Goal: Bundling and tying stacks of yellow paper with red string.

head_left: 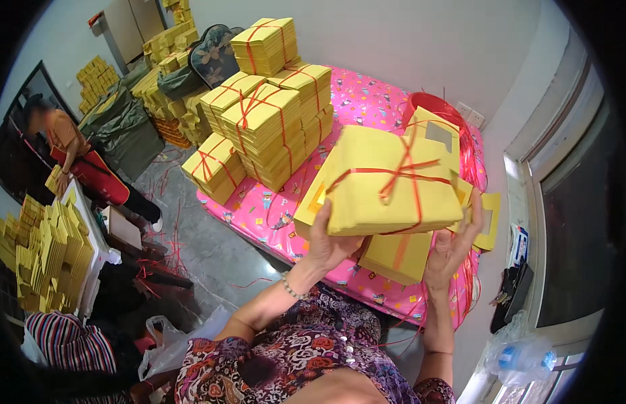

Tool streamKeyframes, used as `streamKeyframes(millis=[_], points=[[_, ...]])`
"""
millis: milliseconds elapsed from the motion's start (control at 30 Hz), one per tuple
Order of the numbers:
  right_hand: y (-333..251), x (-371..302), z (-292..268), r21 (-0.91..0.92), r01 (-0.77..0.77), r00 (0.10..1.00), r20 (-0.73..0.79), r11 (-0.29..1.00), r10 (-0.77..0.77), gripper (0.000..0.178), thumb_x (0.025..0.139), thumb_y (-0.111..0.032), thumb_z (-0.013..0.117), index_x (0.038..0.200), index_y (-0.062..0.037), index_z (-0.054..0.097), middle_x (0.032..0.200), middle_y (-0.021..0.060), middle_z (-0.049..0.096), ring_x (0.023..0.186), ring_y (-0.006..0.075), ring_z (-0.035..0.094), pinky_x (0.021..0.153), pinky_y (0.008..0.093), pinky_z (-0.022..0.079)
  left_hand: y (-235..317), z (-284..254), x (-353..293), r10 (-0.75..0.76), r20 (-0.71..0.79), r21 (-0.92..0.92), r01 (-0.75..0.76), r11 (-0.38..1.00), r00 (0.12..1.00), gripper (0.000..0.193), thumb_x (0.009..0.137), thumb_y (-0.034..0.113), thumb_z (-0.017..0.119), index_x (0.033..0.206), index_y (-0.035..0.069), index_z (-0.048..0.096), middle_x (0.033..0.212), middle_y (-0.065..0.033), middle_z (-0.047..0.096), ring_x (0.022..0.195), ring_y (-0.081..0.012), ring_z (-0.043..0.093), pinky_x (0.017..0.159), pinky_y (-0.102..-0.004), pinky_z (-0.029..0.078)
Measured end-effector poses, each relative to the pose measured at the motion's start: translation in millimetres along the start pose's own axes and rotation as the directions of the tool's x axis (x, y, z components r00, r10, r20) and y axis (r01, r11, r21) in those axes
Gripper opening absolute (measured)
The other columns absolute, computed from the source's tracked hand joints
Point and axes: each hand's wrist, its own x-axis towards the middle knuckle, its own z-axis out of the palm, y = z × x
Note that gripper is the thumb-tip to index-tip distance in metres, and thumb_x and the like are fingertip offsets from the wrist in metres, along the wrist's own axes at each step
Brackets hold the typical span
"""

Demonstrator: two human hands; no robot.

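Note:
Between my two hands is a thick bundle of yellow paper (367,192), tied crosswise with red plastic strapping knotted on top. It is tilted and raised above the pink bed cover. My left hand (332,248) grips its near left corner, thumb up along the side and the other fingers hidden beneath. At the near right corner my right hand (453,254) supports it, fingers stretched up along the edge. Below lies a flat yellow stack (397,256) with an orange stripe. Another yellow piece (489,221) with a grey patch rests right of my right hand.
Tied yellow bundles (262,131) are piled on the bed's left part. A red basin (434,108) stands at the far right, red strapping (466,161) hanging beside it. At left, a co-worker (74,148) stands by a table of yellow stacks (53,252). Red scraps litter the floor.

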Motion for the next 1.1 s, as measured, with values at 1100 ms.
streamKeyframes(millis=[1100], points=[[-17,128,194,0.636,-0.501,0.822,0.562,0.587,0.093,0.075,0.092,-0.042,0.062,0.144,-0.0011,0.028,0.136,0.0142,0.041,0.114,0.0175,0.052,0.091,0.031,0.044,285,34,26,0.192,-0.19,0.43,-0.093,0.898,0.963,0.079,0.069,0.066,0.062,0.134,0.022,0.05,0.137,-0.0111,0.046,0.125,-0.0313,0.043,0.098,-0.0607,0.032]])
